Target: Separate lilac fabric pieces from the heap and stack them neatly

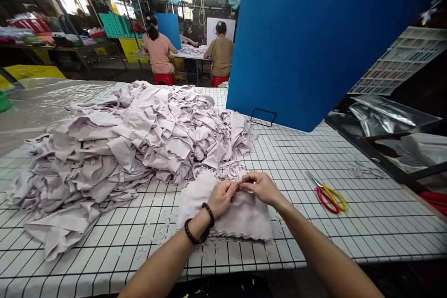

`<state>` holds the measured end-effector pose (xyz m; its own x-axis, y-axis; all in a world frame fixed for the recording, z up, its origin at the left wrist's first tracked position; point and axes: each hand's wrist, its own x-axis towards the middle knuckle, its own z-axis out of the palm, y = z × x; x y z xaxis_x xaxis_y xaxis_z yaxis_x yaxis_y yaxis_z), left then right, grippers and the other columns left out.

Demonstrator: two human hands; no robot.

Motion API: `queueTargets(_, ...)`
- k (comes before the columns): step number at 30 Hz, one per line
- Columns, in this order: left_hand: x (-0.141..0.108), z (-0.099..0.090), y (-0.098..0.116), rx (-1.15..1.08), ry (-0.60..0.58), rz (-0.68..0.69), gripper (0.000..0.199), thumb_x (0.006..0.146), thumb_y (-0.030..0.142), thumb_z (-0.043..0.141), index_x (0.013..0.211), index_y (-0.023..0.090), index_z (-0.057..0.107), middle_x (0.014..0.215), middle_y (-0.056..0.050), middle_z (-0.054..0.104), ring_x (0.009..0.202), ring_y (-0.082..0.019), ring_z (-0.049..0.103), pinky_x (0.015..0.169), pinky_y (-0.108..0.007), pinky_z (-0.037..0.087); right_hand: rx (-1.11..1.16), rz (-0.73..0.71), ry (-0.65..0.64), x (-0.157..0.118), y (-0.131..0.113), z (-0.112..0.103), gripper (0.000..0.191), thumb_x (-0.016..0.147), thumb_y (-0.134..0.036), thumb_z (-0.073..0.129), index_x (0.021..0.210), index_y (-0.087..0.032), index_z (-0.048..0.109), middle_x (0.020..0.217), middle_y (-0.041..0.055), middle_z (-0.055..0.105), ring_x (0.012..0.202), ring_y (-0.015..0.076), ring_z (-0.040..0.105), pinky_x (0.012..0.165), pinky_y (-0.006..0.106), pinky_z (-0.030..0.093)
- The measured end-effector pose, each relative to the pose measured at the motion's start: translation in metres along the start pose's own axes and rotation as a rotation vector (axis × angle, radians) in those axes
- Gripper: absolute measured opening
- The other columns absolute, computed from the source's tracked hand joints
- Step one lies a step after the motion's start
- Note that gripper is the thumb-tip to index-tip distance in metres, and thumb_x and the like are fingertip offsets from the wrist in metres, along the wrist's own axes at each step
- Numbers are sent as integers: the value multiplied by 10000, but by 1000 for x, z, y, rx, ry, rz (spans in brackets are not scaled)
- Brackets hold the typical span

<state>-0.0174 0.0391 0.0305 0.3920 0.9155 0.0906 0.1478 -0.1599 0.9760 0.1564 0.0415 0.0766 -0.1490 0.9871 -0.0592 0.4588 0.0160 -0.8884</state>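
Observation:
In front of me lies a stack of pale lilac fabric pieces (251,223) with scalloped edges. My left hand (224,195), with two dark beaded bracelets at the wrist, rests over the stack with its fingers pinched together. My right hand (259,186) meets it near the stack's far edge, thumb and fingertips also pinched. Whatever is between the fingertips is too small to make out; it looks like the edge of a fabric piece. Just beyond the hands lies a cluster of thin fabric strips (230,169). Scissors (330,195) with one red and one yellow handle lie to the right.
A large heap of the same fabric (139,135) covers the table's left and middle. A blue board (296,56) stands at the back right on a black wire stand (263,117). Small scraps dot the grid-patterned tablecloth (377,223). Co-workers sit at a table further back.

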Motion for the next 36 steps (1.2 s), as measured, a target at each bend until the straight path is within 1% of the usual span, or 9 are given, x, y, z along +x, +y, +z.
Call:
queueTargets(3, -6, 1, 4, 313, 97, 169, 249, 849, 381, 525, 980, 184, 603, 949, -63, 539, 852, -178, 517, 788, -330, 444, 40, 54, -52, -3, 7, -5, 124, 711, -277, 614, 667, -164, 636, 626, -13, 588, 600, 114, 516, 567, 213, 398)
queueTargets(5, -10, 2, 5, 458, 104, 203, 237, 805, 341, 593, 986, 189, 580, 975, -66, 506, 914, -200, 494, 829, -365, 432, 55, 73, -98, -6, 10, -7, 116, 716, -262, 598, 682, -161, 645, 635, -13, 596, 604, 113, 512, 570, 210, 389)
queueTargets(8, -13, 2, 4, 560, 52, 191, 186, 777, 308, 637, 910, 194, 576, 940, -51, 488, 915, -206, 481, 819, -369, 428, 25, 82, -123, -7, 13, -6, 118, 710, -253, 594, 718, -166, 674, 705, 1, 636, 667, 131, 540, 608, 213, 401)
queueTargets(15, -9, 3, -3, 551, 19, 171, 97, 778, 259, 652, 833, 193, 606, 909, -37, 500, 896, -190, 488, 797, -335, 423, -43, 91, -149, -6, 20, -3, 138, 689, -230, 604, 760, -180, 713, 748, 12, 680, 725, 157, 578, 651, 224, 422)
queueTargets(21, -7, 4, -4, 544, 6, 156, 85, 781, 263, 654, 807, 186, 630, 882, -36, 514, 881, -185, 486, 787, -323, 419, -73, 68, -146, -9, 13, -3, 152, 697, -227, 590, 760, -180, 720, 754, 14, 689, 719, 157, 587, 652, 230, 420)
queueTargets(26, -7, 2, -4, 553, -9, 150, 117, 792, 288, 642, 792, 172, 631, 872, -42, 524, 862, -184, 483, 768, -315, 414, -160, -40, -153, -10, 3, -3, 129, 709, -204, 575, 698, -192, 703, 740, 3, 680, 718, 148, 587, 672, 241, 412)
queueTargets(32, -5, 1, -5, 565, -31, 152, 193, 804, 355, 622, 757, 169, 639, 863, -48, 539, 860, -195, 483, 755, -321, 404, -261, -192, -130, -7, -3, 2, 140, 699, -144, 583, 672, -216, 699, 744, -7, 681, 786, 152, 576, 758, 263, 401)
queueTargets(34, -5, 0, -6, 582, -36, 157, 213, 817, 376, 600, 771, 174, 649, 868, -52, 541, 861, -199, 480, 756, -326, 401, -211, -175, -121, -7, -1, 7, 135, 698, -144, 588, 680, -211, 703, 747, -2, 678, 781, 150, 580, 757, 262, 409)
queueTargets(36, -5, 0, -6, 596, -38, 154, 230, 824, 385, 588, 762, 171, 646, 869, -54, 544, 856, -200, 477, 752, -328, 400, -117, -105, -109, -7, 3, 11, 102, 692, -166, 607, 687, -198, 704, 749, 7, 672, 768, 151, 586, 737, 257, 424)
